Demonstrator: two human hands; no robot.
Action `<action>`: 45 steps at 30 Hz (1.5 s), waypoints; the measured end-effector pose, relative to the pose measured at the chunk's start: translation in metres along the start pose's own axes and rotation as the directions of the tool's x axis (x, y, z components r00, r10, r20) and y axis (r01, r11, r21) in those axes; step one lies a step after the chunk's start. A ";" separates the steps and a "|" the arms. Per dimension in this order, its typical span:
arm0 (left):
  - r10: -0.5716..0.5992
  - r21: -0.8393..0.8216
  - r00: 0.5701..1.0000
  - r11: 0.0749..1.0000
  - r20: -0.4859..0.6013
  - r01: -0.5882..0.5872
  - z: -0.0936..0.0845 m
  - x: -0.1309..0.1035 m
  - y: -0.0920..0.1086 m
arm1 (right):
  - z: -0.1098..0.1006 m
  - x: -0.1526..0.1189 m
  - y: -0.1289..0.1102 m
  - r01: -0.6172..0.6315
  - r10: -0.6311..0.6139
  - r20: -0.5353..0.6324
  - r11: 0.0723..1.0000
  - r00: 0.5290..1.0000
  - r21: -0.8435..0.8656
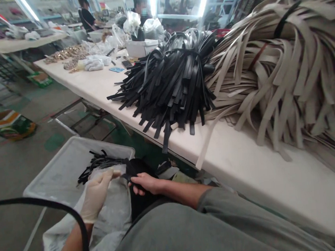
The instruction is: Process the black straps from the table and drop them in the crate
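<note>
My left hand [97,193], in a pale thin glove, is closed with its fingertips at one end of a dark piece; exactly what they pinch is too small to make out. Bare and curled, my right hand [144,183] grips a black strap [127,176] just beside it. Both hands are over the near edge of a white plastic bin [54,165]. Inside the bin lies a pile of short black straps [100,161], and a whitish plastic bag [116,207] hangs under my left hand.
On the long pale table [247,177] to my right lie a tied bundle of black straps [175,78] and a large bundle of beige straps [281,66]. A white box [141,48] stands farther back. A cardboard box [9,124] is on the floor. A person [87,15] works beyond.
</note>
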State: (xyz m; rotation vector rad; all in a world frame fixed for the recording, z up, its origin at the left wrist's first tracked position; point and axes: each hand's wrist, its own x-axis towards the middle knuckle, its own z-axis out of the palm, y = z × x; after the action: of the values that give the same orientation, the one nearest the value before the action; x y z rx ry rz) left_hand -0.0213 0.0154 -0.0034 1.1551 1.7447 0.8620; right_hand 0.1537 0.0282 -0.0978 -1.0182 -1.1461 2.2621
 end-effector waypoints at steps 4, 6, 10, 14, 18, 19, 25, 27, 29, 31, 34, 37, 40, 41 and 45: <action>0.058 -0.114 0.928 0.993 0.369 -0.017 0.060 0.016 0.055 | -0.004 0.005 0.001 -0.035 0.037 -0.022 0.996 0.999 0.081; 0.004 -0.069 0.881 0.997 0.472 0.032 0.093 0.024 0.072 | -0.004 0.005 0.002 -0.038 0.041 -0.030 0.995 0.999 0.094; -0.107 -0.025 0.793 0.988 0.600 0.152 0.140 0.038 0.085 | -0.003 0.003 0.004 -0.026 0.030 -0.042 0.995 0.999 0.097; -0.077 -0.076 0.753 0.983 0.653 0.166 0.149 0.043 0.086 | -0.003 0.002 0.004 -0.021 0.024 -0.028 0.996 0.999 0.083; -0.005 -0.142 0.743 0.981 0.669 0.134 0.142 0.043 0.088 | -0.001 0.000 0.000 -0.014 0.015 -0.015 0.997 1.000 0.070; 0.005 -0.146 0.744 0.981 0.668 0.124 0.141 0.042 0.088 | 0.000 0.000 -0.002 -0.010 0.012 -0.020 0.998 1.000 0.069; 0.001 -0.111 0.785 0.990 0.620 0.087 0.130 0.033 0.084 | 0.001 -0.005 -0.007 -0.007 0.015 -0.071 0.994 0.997 0.113; 0.012 -0.160 0.822 0.982 0.570 0.096 0.112 0.040 0.074 | -0.002 -0.006 -0.005 -0.003 0.017 -0.092 0.989 0.996 0.150; 0.013 -0.237 0.874 0.964 0.485 0.118 0.078 0.052 0.054 | -0.006 -0.004 -0.002 -0.020 0.036 -0.092 0.984 0.995 0.177; -0.020 -0.305 0.931 0.942 0.364 0.139 0.034 0.059 0.023 | -0.010 0.001 0.000 -0.035 0.049 -0.070 0.982 0.996 0.188; -0.152 -0.314 0.968 0.926 0.200 0.210 -0.028 0.041 -0.035 | -0.012 0.007 0.001 -0.047 0.056 -0.045 0.983 0.997 0.177; -0.304 -0.061 0.941 0.947 0.147 0.315 -0.061 0.000 -0.091 | -0.008 0.007 0.002 -0.058 0.066 -0.047 0.986 0.997 0.154; -0.352 0.341 0.934 0.887 0.058 0.313 -0.067 -0.039 -0.133 | -0.004 0.009 0.003 -0.066 0.075 -0.060 0.989 0.995 0.136; -0.350 0.443 0.937 0.841 0.006 0.311 -0.067 -0.048 -0.143 | -0.003 0.010 0.003 -0.067 0.076 -0.065 0.989 0.995 0.130; -0.402 0.701 0.909 0.616 -0.111 0.358 -0.057 -0.062 -0.169 | 0.000 0.013 0.003 -0.075 0.082 -0.072 0.993 0.994 0.094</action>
State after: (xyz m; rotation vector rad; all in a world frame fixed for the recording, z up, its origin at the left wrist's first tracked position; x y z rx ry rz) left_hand -0.1190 -0.1047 -0.1112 1.1701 2.2450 -0.1621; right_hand 0.1450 0.0343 -0.1057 -1.1209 -0.9783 2.2922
